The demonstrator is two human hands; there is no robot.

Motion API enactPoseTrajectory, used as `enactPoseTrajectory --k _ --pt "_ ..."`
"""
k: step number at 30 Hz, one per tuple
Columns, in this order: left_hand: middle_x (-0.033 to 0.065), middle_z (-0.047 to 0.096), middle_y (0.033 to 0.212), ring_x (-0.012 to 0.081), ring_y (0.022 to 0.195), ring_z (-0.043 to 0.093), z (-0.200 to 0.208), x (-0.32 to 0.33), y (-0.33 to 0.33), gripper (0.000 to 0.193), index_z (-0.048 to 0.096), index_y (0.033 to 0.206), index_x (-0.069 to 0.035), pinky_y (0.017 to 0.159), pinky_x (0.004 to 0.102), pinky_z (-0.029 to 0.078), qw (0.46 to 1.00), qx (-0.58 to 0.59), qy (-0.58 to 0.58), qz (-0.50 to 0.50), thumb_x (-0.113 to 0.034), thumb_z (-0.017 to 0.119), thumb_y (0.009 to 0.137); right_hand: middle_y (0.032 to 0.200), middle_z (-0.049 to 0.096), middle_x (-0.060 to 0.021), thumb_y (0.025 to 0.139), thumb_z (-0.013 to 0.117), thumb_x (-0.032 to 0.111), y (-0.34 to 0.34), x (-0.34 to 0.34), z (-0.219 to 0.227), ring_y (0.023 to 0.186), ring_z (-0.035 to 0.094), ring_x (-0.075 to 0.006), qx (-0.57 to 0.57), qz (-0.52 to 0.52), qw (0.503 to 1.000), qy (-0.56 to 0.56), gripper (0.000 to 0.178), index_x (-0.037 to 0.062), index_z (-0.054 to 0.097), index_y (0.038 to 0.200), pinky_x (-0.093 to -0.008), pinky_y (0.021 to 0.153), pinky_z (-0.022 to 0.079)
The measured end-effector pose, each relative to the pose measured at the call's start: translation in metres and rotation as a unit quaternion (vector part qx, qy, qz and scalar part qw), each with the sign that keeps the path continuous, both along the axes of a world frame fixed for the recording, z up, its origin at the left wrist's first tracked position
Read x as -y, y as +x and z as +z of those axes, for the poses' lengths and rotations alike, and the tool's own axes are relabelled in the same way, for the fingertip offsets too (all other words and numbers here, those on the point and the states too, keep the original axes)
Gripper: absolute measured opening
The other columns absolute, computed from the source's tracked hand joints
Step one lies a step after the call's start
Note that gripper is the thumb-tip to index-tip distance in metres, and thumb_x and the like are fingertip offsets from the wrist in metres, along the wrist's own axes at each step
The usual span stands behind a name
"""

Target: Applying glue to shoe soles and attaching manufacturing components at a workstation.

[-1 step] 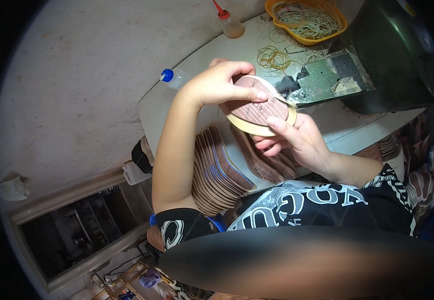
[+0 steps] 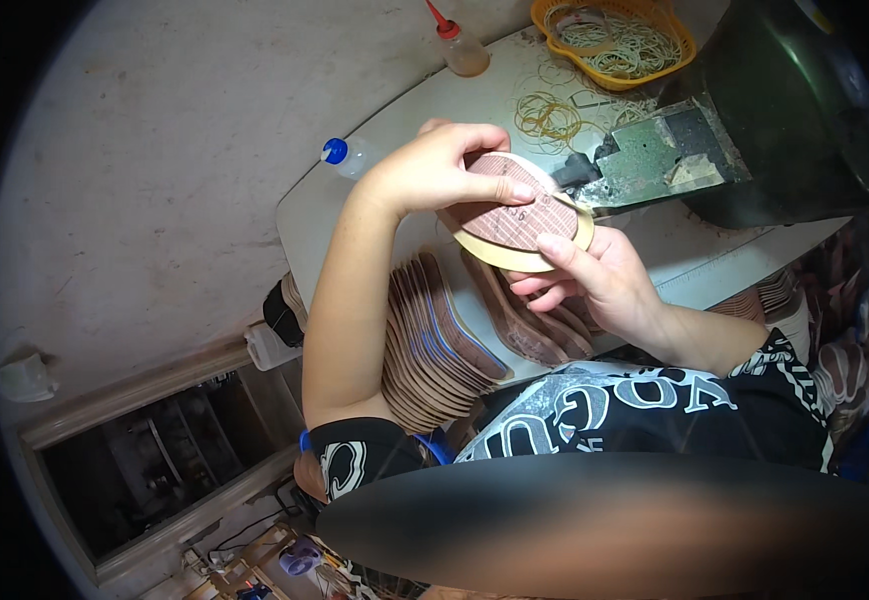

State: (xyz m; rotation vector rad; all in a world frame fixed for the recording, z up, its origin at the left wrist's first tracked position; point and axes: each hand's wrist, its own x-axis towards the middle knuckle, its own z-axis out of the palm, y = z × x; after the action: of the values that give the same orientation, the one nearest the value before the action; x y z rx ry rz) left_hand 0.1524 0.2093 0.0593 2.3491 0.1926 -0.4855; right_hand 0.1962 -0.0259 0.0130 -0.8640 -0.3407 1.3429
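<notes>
In both hands I hold a shoe insole [image 2: 525, 222] with a reddish-brown striped face and a pale cream band along its edge. My left hand [image 2: 455, 172] reaches over its far left end, thumb pressed flat on the striped face. My right hand [image 2: 600, 275] pinches the near right edge, thumb on top and fingers beneath. The far right edge of the insole meets the small dark working head [image 2: 577, 172] of a green machine [image 2: 650, 155]; the exact contact point is hard to make out.
On the pale table [image 2: 305, 200], a row of stacked insoles [image 2: 435, 340] stands close to my body, beside another group [image 2: 525, 320]. Beyond lie loose rubber bands [image 2: 547, 120], a yellow basket [image 2: 690, 60] of bands, a red-tipped bottle [image 2: 465, 55] and a blue-capped bottle [image 2: 347, 157].
The insole has shifted very slightly in my hands at the machine head. Both hands keep nearly the same grip and place.
</notes>
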Motion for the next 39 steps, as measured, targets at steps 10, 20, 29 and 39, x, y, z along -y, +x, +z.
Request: enactPoseTrajectory --k 10,20,29,39 --pt "0.0053 0.061 0.070 0.0119 0.065 0.055 -0.005 0.024 -0.036 0.047 0.062 0.084 -0.001 0.059 0.0285 0.046 0.976 0.013 -0.116 0.182 -0.046 0.074 0.076 0.105 0.065 -0.0151 0.097 0.052 0.026 0.009 -0.002 0.012 0.089 0.068 -0.0207 -0.047 0.009 0.999 -0.019 0.039 -0.0045 0.052 0.122 -0.0277 0.069 0.060" --pt "0.0069 0.065 0.078 0.0106 0.065 0.058 0.002 0.063 -0.057 0.042 0.063 0.088 0.001 0.059 0.0232 0.047 0.913 -0.018 -0.195 0.359 -0.039 0.072 0.082 0.094 0.066 -0.0094 0.094 0.056 0.032 0.013 -0.001 0.014 0.076 0.068 -0.0144 -0.011 -0.011 0.998 -0.061 0.035 0.0009 0.059 0.110 -0.0260 0.064 0.059" --pt "0.0158 0.068 0.077 0.0203 0.058 0.066 0.001 0.098 -0.059 0.059 0.066 0.092 0.006 0.051 0.0306 0.056 0.888 -0.040 -0.217 0.404 -0.052 0.059 0.087 0.093 0.066 -0.0040 0.087 0.065 0.031 0.005 0.033 0.014 0.078 0.063 -0.0083 0.162 0.106 0.980 -0.032 0.035 0.0025 0.062 0.107 -0.0218 0.060 0.053" --pt "-0.0009 0.052 0.049 0.0061 0.036 0.042 -0.002 0.099 -0.069 0.041 0.065 0.076 -0.003 0.042 0.0217 0.044 0.878 -0.025 -0.300 0.373 -0.042 0.074 0.079 0.084 0.068 -0.0047 0.088 0.067 0.031 0.034 0.020 -0.001 0.074 0.063 -0.0075 0.180 0.033 0.983 -0.018 0.032 0.0001 0.068 0.095 -0.0216 0.063 0.049"
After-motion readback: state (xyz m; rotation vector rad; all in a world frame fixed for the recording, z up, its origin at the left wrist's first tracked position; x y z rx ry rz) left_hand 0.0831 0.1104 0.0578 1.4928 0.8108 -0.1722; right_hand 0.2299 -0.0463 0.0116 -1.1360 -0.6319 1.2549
